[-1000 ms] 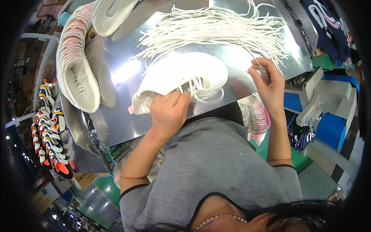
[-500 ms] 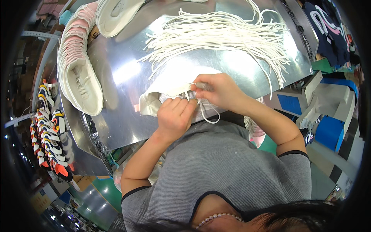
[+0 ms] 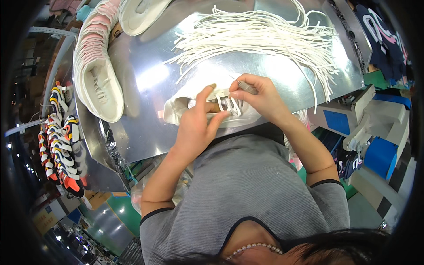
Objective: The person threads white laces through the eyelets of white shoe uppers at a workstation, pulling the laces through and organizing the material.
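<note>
In front of my body lies a white shoe upper (image 3: pixel 175 108) on the metal table. My left hand (image 3: pixel 194 126) rests on it with fingers apart: the index finger reaches to the far edge of the lacing gap, other fingers dip into the gap, and the thumb lies beside the lace. A white shoelace (image 3: pixel 233 106) stands in loose loops at the lacing gap. My right hand (image 3: pixel 264 98) grips an awl (image 3: pixel 247 87), its grey handle between thumb and fingers, its thin metal shaft pointing up and left above the upper. Whether the tip is hooked I cannot tell.
A bundle of white laces (image 3: pixel 256 37) lies across the far part of the metal table (image 3: pixel 141 128). Nested white shoe uppers (image 3: pixel 100 95) curve along the left side. Colourful shoe parts (image 3: pixel 59 141) stand beyond the left edge, and a machine with blue panels (image 3: pixel 380 157) is at right.
My left hand has opened from a closed grip and spread over the gap. My right hand has drawn slightly right with the awl, its shaft now off the upper. The lace loop has moved onto the upper.
</note>
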`<state>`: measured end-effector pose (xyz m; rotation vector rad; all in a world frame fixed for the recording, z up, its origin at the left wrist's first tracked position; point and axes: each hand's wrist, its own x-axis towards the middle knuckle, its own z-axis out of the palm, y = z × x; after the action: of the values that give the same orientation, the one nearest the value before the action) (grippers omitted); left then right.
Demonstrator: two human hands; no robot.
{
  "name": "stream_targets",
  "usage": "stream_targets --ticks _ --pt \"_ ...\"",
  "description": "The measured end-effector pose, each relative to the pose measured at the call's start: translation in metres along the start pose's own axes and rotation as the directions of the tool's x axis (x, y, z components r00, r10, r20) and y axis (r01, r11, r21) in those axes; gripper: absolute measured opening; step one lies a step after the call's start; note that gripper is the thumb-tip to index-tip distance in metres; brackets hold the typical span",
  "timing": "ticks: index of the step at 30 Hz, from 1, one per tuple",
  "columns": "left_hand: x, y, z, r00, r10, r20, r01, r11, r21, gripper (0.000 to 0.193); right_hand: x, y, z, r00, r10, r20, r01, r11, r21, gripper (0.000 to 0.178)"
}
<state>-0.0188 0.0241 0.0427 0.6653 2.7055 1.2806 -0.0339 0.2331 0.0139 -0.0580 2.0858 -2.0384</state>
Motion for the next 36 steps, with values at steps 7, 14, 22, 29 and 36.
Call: stream_targets --ticks 7,14,22,29,36 --pt "0.003 -0.011 0.014 0.977 -0.126 -0.173 0.149 0.980 0.128 0.057 0.020 -0.004 0.020 0.993 -0.117 -0.019 0.110 0.973 -0.204 0.010" --pt "0.004 -0.018 0.025 0.937 -0.083 -0.339 0.157 0.968 0.197 0.040 0.021 -0.003 0.022 0.986 -0.166 -0.018 0.157 0.960 -0.232 0.015" --pt "0.002 -0.015 0.026 0.929 -0.081 -0.361 0.164 0.965 0.206 0.037 -0.008 -0.023 0.001 0.996 -0.050 0.074 0.075 0.920 -0.386 0.013" --pt "0.000 -0.020 0.031 0.910 0.169 -0.379 -0.069 0.962 0.262 0.036 -0.004 -0.022 0.009 0.967 -0.171 0.190 0.255 0.692 -0.675 0.011" --pt "-0.016 -0.013 0.023 0.966 0.056 -0.253 -0.001 0.977 0.215 0.035 -0.002 -0.010 0.042 0.873 -0.395 0.287 0.441 0.387 -0.810 0.017"
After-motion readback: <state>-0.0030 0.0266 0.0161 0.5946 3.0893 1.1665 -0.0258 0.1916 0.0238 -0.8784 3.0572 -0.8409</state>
